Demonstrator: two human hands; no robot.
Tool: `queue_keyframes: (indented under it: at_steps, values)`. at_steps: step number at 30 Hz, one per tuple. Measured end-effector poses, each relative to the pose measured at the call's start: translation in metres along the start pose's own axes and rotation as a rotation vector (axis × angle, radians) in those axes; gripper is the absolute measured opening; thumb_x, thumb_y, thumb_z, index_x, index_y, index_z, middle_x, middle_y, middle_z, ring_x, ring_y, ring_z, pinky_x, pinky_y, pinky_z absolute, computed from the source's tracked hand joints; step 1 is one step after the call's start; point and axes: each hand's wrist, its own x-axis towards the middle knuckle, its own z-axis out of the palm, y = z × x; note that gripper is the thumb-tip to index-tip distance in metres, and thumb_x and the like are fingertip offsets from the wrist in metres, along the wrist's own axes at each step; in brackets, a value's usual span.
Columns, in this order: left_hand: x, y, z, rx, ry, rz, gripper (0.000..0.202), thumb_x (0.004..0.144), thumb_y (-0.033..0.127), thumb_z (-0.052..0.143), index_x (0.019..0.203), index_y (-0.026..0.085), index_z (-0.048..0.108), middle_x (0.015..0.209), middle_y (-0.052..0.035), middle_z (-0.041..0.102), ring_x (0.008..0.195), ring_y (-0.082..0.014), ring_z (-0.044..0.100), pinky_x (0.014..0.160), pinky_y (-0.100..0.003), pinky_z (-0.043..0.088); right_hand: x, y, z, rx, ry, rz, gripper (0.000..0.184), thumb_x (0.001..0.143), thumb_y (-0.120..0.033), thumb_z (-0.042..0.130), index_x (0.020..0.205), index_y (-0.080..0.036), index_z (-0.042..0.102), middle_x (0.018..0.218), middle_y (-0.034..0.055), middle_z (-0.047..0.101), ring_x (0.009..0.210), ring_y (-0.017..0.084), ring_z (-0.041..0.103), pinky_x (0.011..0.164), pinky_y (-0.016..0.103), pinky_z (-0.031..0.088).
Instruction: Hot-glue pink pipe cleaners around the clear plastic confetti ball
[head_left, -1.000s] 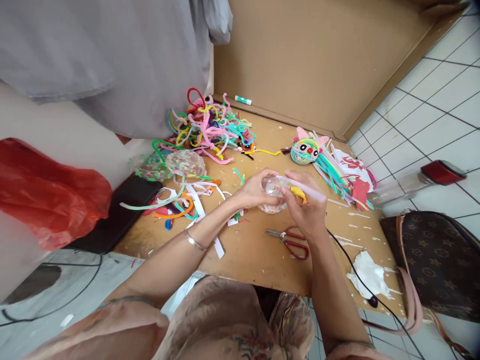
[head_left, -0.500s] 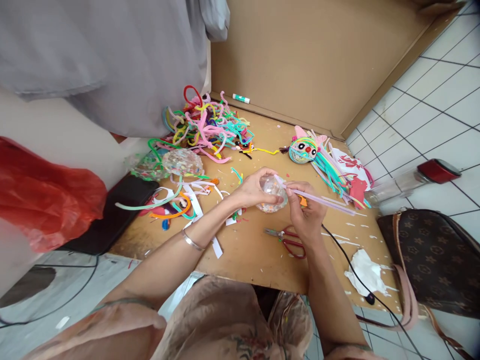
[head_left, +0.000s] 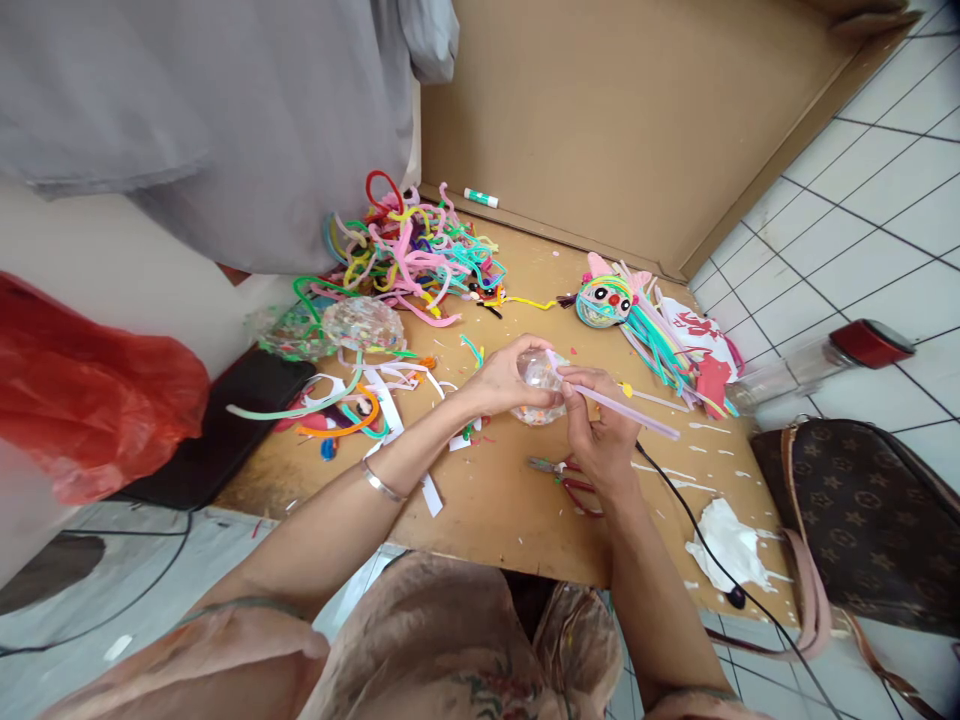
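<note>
Above the middle of the table, my left hand (head_left: 504, 378) is closed around a clear plastic ball (head_left: 538, 372) with coloured specks in it. My right hand (head_left: 600, 425) pinches a pale lilac pipe cleaner (head_left: 630, 408), whose near tip rests against the ball's upper side while its long end points out to the right. Beneath my right wrist lie red-handled scissors or pliers (head_left: 562, 472), partly covered. A finished-looking figure (head_left: 604, 300) with googly eyes, a red nose and long pastel strands lies beyond my right hand.
At the back left is a heap of coloured pipe cleaners (head_left: 409, 250), with a glue stick (head_left: 481, 197) behind it. Paper strips (head_left: 384, 405) lie left of my hands. A brown handbag (head_left: 862, 520), white tissue (head_left: 731, 545) and a black cable (head_left: 686, 510) are at right.
My right hand has shifted slightly left, toward the ball, with the pipe cleaner, and now covers more of the red-handled tool. The left hand holds the ball almost unmoved.
</note>
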Motion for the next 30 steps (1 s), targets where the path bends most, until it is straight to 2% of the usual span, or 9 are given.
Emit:
queue_keyframes:
  at_steps: [4,9,16,24,30]
  values:
    - [0.0002,-0.0001,0.0,0.004,0.005,-0.003,0.066,0.052,0.027,0.077,0.114,0.019,0.056,0.095,-0.0007,0.063,0.086,-0.0166,0.06,0.075,-0.027,0.048,-0.0002,-0.0004,0.0013,-0.008,-0.002,-0.012,0.012,0.09,-0.016,0.054,0.095,-0.023,0.062,0.089,0.004,0.072,0.086,0.017,0.069,0.079,0.034,0.057]
    - [-0.0007,0.0039,0.001,-0.007,0.012,-0.015,0.066,0.052,0.026,0.076,0.114,0.017,0.056,0.102,-0.0029,0.064,0.092,-0.0184,0.061,0.079,-0.028,0.049,-0.0009,-0.0004,0.0013,-0.024,-0.014,-0.022,0.013,0.09,-0.013,0.054,0.096,-0.022,0.062,0.09,0.0043,0.071,0.086,0.017,0.068,0.078,0.033,0.056]
    - [-0.0005,0.0037,0.0017,-0.004,0.021,-0.026,0.066,0.052,0.025,0.076,0.114,0.018,0.056,0.105,-0.0029,0.065,0.092,-0.0178,0.062,0.085,-0.03,0.05,-0.0021,0.0,0.0021,-0.065,-0.015,-0.042,0.013,0.089,-0.012,0.055,0.095,-0.021,0.062,0.091,0.0049,0.071,0.088,0.017,0.069,0.08,0.033,0.056]
    - [0.0011,0.0006,0.0073,-0.001,0.091,-0.037,0.067,0.051,0.026,0.079,0.114,0.018,0.058,0.106,-0.0034,0.065,0.096,-0.0194,0.063,0.092,-0.033,0.05,-0.003,0.0009,0.0051,-0.098,0.015,-0.054,0.013,0.089,-0.013,0.055,0.095,-0.022,0.061,0.09,0.0047,0.072,0.088,0.018,0.069,0.08,0.035,0.056]
    - [0.0008,-0.003,0.0095,0.02,0.131,-0.038,0.069,0.05,0.026,0.081,0.115,0.02,0.059,0.115,-0.0055,0.065,0.101,-0.0216,0.063,0.092,-0.034,0.051,-0.002,0.0006,0.0062,-0.111,0.023,-0.071,0.013,0.089,-0.013,0.055,0.095,-0.022,0.061,0.09,0.0049,0.072,0.087,0.018,0.069,0.08,0.036,0.057]
